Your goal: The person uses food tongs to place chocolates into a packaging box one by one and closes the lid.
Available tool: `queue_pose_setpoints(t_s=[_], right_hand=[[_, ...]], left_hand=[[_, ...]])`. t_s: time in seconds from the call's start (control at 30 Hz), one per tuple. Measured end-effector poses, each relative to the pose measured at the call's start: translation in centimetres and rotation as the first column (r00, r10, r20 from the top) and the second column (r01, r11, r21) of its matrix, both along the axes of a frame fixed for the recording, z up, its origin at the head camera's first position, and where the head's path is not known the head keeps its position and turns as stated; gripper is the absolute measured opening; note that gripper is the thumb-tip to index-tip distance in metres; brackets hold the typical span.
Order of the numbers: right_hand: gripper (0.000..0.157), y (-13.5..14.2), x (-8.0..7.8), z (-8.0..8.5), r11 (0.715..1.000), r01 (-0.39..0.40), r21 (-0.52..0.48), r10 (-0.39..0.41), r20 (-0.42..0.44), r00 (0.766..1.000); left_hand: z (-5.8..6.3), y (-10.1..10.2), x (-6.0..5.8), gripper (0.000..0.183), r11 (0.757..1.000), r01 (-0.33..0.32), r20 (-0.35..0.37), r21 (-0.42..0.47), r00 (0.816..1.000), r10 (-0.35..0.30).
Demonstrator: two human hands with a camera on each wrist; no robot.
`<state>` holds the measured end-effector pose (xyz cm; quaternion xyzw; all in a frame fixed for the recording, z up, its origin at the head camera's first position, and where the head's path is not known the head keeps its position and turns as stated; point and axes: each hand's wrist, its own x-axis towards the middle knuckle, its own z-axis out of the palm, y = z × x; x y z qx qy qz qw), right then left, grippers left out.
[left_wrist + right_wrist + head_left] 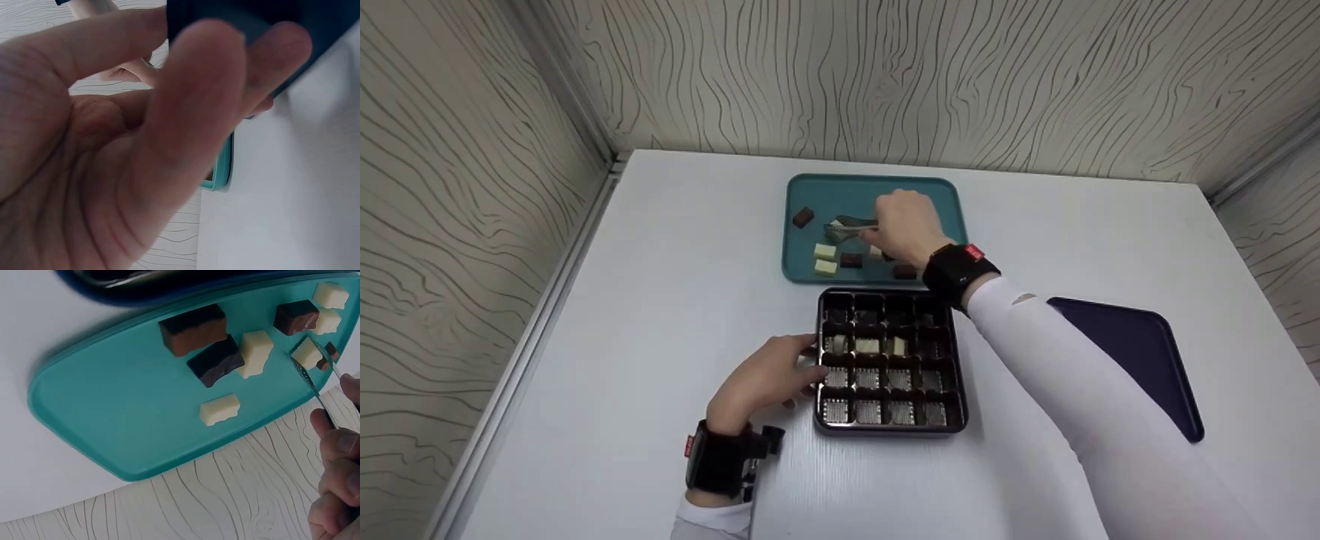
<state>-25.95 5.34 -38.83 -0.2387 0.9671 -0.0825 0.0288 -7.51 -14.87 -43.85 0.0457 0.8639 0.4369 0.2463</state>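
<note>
My right hand [907,225] grips a pair of metal tongs [306,377] over the teal tray [840,193]. Between the tong tips, in the right wrist view, sits a white chocolate block [306,354]. White and brown chocolate blocks, such as a brown one [194,329], lie about the tray. My left hand [765,379] touches the left side of a dark compartment box [889,433], thumb at its rim and fingers fairly straight. White pieces [868,346] fill three cells of its second row from the back; the far row looks dark inside, and the two near rows show ridged silvery bottoms.
A dark blue lid-like tray [1140,360] lies on the right of the white table [697,262], partly behind my right sleeve [1050,375]. Wood-patterned panels [885,82] stand behind the table and at both sides.
</note>
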Motion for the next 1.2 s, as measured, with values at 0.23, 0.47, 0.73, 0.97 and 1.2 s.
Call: queue_pose_setpoints(t_s=[0.23, 0.47, 0.73, 0.97, 1.2], right_hand=[[0.057, 5.0, 1.0, 2.8, 0.995, -0.095, -0.026, 0.094, -0.049, 0.994], [0.029, 10.0, 4.6, 5.4, 0.975, -0.220, 0.031, 0.222, -0.083, 0.971], [0.034, 13.4, 8.9, 6.4, 0.905, -0.412, 0.107, 0.423, -0.110, 0.900], [0.031, 14.0, 10.0, 5.6, 0.838, -0.514, 0.183, 0.540, -0.150, 0.828], [0.032, 13.1, 9.9, 5.8, 0.815, -0.530, 0.234, 0.561, -0.089, 0.823]], left_hand=[[0.0, 0.0, 0.0, 0.057, 1.000, -0.005, 0.003, 0.009, 1.000, 0.005], [-0.1, -0.6, 0.0, 0.061, 1.000, -0.024, 0.014, 0.002, 1.000, 0.024], [0.0, -1.5, 0.2, 0.061, 0.999, -0.039, 0.006, 0.003, 0.999, 0.039], [-0.2, -1.8, 0.2, 0.061, 0.999, -0.043, 0.007, 0.003, 0.999, 0.043], [-0.1, -1.5, 0.1, 0.060, 0.999, -0.036, 0.007, 0.010, 0.999, 0.036]])
